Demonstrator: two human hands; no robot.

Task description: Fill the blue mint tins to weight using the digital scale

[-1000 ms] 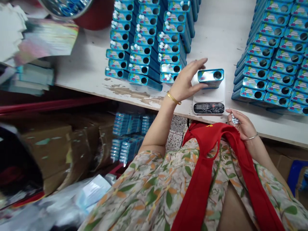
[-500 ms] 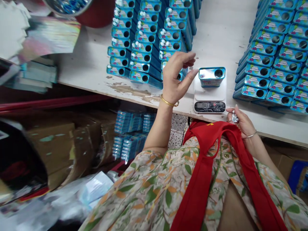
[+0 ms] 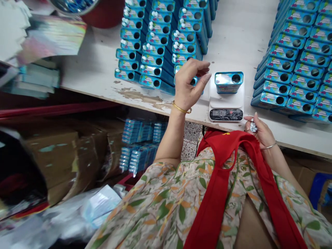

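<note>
**White sweets are held beside a small scale**

The small white sweets (image 3: 253, 127) are cupped in the right hand (image 3: 260, 132), with the fingers bent around them and the thumb held up at the side. That hand is kept near the front edge of the table (image 3: 228, 38), just beside the scale (image 3: 226, 101). The left hand (image 3: 190, 83) is held up over the front of the nearest tin rows. Its fingers are curled, and a little gap is left between the thumb tip and the fingertips.

A blue tin (image 3: 227, 83) is set upright on the scale, between the two hands, and is touched by neither. A round dark hole can be seen in its top. Numbers are shown on the scale's screen (image 3: 219, 113), but they are too blurry to be read for sure.

To the left, blue tins (image 3: 150, 81) are lined up in three rows, and white sweets are scattered on many of their tops. To the right, more blue tins (image 3: 269, 98) are packed close together. Farther left, blue things are held in a round bowl (image 3: 69, 14), near some papers (image 3: 55, 39). Under the table, blue packs (image 3: 133, 130) are piled up near brown boxes (image 3: 58, 159).
</note>
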